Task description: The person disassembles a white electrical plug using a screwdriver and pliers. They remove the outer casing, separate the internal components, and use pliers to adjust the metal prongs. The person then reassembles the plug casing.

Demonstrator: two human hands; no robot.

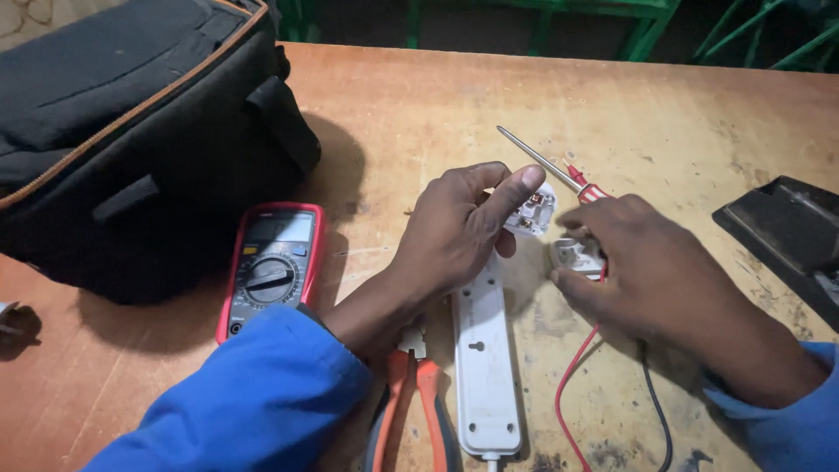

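My left hand (454,232) pinches a small white plug part (533,212) between thumb and forefinger, above the far end of a white extension strip (483,367) lying face down on the wooden table (411,114). My right hand (647,262) holds another white plug piece (577,255) and a red-handled screwdriver (546,164) whose metal shaft points up and to the left. The two hands are close together. Both sleeves are blue.
A red multimeter (271,267) lies left of my left arm, with red (572,385) and black (657,411) leads running down the table. Orange-handled pliers (411,398) lie beside the strip. A black tool bag (131,131) fills the far left. A dark object (786,232) sits at the right edge.
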